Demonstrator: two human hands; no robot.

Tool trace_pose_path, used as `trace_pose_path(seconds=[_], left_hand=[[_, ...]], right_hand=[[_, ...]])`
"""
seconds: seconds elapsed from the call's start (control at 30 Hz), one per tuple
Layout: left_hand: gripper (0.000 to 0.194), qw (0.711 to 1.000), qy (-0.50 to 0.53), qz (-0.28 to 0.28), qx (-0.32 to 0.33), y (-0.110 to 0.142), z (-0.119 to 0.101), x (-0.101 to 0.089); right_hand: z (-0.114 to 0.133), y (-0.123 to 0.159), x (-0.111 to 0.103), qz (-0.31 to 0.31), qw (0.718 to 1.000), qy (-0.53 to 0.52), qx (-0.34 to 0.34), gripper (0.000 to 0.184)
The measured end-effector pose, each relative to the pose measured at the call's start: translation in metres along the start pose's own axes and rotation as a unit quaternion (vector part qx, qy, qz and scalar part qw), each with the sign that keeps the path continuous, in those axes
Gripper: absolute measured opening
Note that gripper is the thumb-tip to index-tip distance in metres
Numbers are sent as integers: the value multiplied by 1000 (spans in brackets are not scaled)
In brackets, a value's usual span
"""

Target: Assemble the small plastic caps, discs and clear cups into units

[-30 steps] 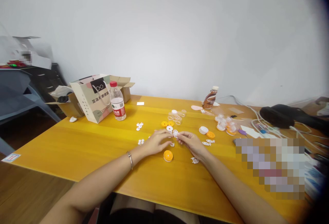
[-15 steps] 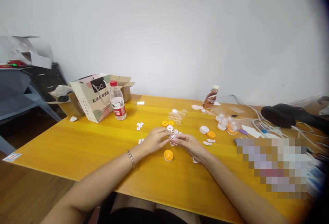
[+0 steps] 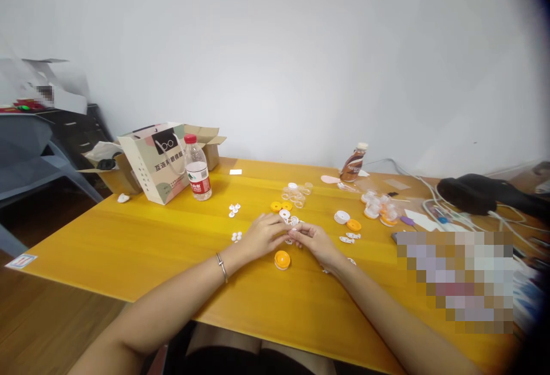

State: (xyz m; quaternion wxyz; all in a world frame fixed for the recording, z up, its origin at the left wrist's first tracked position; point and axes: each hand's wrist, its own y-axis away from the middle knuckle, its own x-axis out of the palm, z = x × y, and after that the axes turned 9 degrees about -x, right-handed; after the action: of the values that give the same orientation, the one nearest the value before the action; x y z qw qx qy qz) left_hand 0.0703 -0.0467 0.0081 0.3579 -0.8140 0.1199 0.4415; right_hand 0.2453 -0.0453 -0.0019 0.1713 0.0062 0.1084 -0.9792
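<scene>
Fingertips of the right hand (image 3: 317,243) were pinched together on a small white piece (image 3: 294,229), most of it hidden, while the left hand's (image 3: 261,236) thumb and fingers curled in from the other side (whether they gripped it too, I could not tell). In the head view, the only one, the piece was over the middle of the yellow table (image 3: 129,254), between the two hands. Held by so little, it risked slipping if the hands pulled unevenly, and with the fingers covering it, a crooked hold would have been hard to notice. Just beyond the fingertips lay white openwork pieces (image 3: 294,220) and a white ring (image 3: 284,214); being alike in colour, they could easily have hidden a dropped part. Nearer the person stood an orange cup (image 3: 282,260), which a lowered hand might knock. Beside the left hand, the white caps (image 3: 236,237) could scatter under a careless sideways move, and the right wrist, partly covering some flat white parts (image 3: 326,271), could drag them if it dropped.
</scene>
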Motion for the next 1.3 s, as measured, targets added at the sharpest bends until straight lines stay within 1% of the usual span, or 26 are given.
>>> trace_pose_path(seconds=[0.1, 0.2, 0.27, 0.33, 0.43, 0.5, 0.57, 0.73, 0.83, 0.93, 0.97, 1.03, 1.1, 1.17, 1.2, 1.23, 1.3], left_hand=[[23, 999, 37, -2, -14, 0, 1, 1], [32, 996, 83, -8, -41, 0, 2, 1], [33, 994, 99, 10, -48, 0, 4, 1], [31, 994, 95, 42, -35, 0, 6, 3], [28, 993, 76, 87, -6, 0, 9, 7], [24, 992, 68, 103, 1, 0, 12, 11], [21, 992, 66, 107, -2, 1, 15, 14], [17, 993, 64, 91, -31, -1, 18, 14], [11, 991, 80, 65, -84, -1, 16, 14], [5, 978, 140, 32, -152, -1, 17, 15], [5, 971, 164, 22, -172, 0, 17, 16], [11, 955, 214, 8, -205, 1, 19, 16], [23, 941, 262, 10, -213, 1, 20, 15], [37, 933, 297, 20, -203, 1, 21, 13], [41, 931, 306, 25, -198, 0, 22, 12], [40, 930, 310, 29, -196, 0, 22, 12], [31, 928, 313, 25, -201, -3, 22, 11]], right_hand=[[-1, 0, -1, -10, 1000, 9, -10, 26], [-5, -3, -8, -64, 998, 9, -20, 28], [-8, -6, -15, -106, 994, 1, -20, 32], [-11, -9, -20, -128, 992, -6, -17, 34], [-14, -10, -21, -137, 990, 5, -28, 34], [-13, -10, -18, -137, 990, 15, -35, 34], [-12, -10, -15, -135, 990, 19, -32, 36], [-13, -9, -14, -129, 991, 8, -26, 33], [-15, -9, -16, -129, 991, 7, -29, 33], [-17, -9, -15, -127, 991, -6, -30, 32], [-17, -9, -15, -123, 992, -11, -27, 31], [-18, -8, -13, -116, 993, -24, -17, 28], [-19, -8, -11, -114, 992, -48, -3, 26], [-19, -7, -10, -118, 990, -82, 10, 23], [-19, -7, -9, -120, 988, -98, 17, 22], [-19, -7, -9, -120, 986, -112, 23, 20], [-17, -6, -9, -115, 984, -134, 32, 18]])
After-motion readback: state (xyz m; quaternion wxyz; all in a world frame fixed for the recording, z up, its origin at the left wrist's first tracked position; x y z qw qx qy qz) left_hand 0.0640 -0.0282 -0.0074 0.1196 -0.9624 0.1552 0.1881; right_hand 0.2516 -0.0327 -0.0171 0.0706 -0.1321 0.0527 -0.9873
